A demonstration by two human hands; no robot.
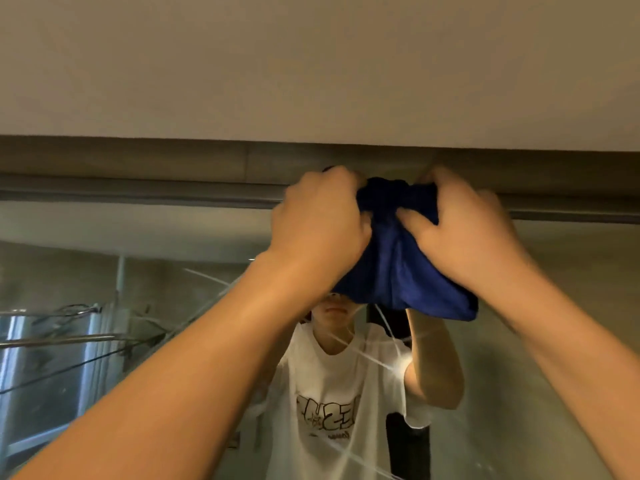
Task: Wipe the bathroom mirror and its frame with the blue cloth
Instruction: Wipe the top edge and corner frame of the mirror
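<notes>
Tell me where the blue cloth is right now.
In the head view, the blue cloth is bunched between the left hand and right hand, up against the mirror frame.

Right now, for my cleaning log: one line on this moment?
stage: wiping top frame | left hand: grips blue cloth | right hand: grips cloth | mirror: streaked

Dim, warm indoor light tints the whole head view yellowish-brown. The wall [311, 64] above is evenly lit and soft, without hard shadows. Thin white streaks glare across the mirror [554, 341]. The right hand [464, 233] is slightly motion-blurred. Wide-angle distortion bows the frame [138, 188] near the edges.
</notes>
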